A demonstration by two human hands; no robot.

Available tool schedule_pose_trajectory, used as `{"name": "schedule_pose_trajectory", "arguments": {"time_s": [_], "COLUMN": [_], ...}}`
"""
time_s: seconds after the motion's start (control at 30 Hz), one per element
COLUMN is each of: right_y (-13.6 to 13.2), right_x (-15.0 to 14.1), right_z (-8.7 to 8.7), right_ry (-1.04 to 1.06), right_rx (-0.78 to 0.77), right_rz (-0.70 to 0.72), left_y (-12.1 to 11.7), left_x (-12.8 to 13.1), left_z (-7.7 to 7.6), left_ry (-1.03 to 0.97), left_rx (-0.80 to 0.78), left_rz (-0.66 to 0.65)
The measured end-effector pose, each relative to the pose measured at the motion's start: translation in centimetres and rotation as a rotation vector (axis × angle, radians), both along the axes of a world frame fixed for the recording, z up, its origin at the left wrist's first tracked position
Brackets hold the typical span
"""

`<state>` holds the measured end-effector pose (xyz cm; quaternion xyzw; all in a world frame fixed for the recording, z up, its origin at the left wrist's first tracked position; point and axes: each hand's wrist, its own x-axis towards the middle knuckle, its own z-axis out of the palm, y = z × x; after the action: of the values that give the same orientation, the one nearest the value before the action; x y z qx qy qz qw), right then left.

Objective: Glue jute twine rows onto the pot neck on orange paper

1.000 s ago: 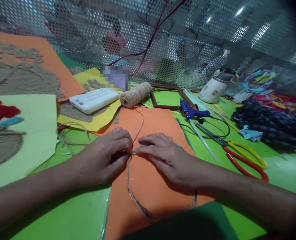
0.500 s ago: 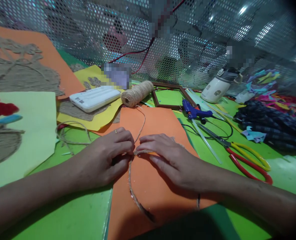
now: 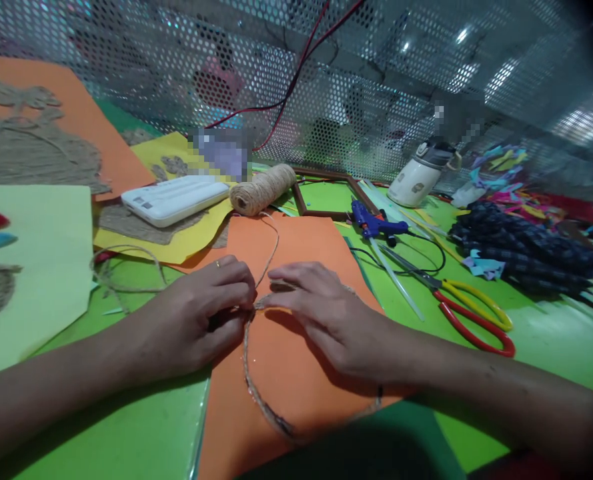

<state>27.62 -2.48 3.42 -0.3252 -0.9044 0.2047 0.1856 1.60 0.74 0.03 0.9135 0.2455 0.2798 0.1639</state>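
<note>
A length of jute twine curves over an orange paper sheet, its lower end dark and frayed. My left hand is closed in a pinch on this twine near the middle of the sheet; a ring shows on one finger. My right hand lies just beside it with fingers stretched out, fingertips touching the twine at the join. More twine runs under the right hand and is partly hidden. From the pinch, a thin strand leads back toward a twine spool.
A blue glue gun, scissors with red and yellow handles and a white bottle stand or lie to the right. A white power bank rests left on yellow paper. Twine-covered paper pieces lie farther left.
The view has shifted slightly, so everything sits a little farther left. My right fingers have spread and lifted somewhat over the twine; my left hand keeps its pinch.
</note>
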Motion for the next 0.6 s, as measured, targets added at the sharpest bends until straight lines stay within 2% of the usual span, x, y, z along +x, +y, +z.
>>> {"name": "schedule_pose_trajectory", "arguments": {"time_s": [0.13,0.23,0.33,0.47,0.6], "right_y": [1.3,2.6,3.1,2.3,1.8], "right_x": [1.8,2.9,3.4,3.1,2.8], "right_z": [0.9,0.6,0.1,0.2,0.4], "right_ry": [0.208,0.231,0.159,-0.027,-0.108], "right_rx": [0.143,0.170,0.114,0.046,0.027], "right_rz": [-0.084,-0.148,-0.120,0.014,0.021], "left_y": [0.1,0.1,0.0,-0.3,-0.3], "left_x": [0.0,0.1,0.2,0.2,0.3], "left_z": [0.0,0.3,0.8,1.3,1.2], "left_ry": [0.013,0.039,0.069,0.075,0.075], "left_rx": [0.013,0.032,0.061,0.087,0.075], "left_rz": [0.009,0.022,0.023,0.019,0.017]}}
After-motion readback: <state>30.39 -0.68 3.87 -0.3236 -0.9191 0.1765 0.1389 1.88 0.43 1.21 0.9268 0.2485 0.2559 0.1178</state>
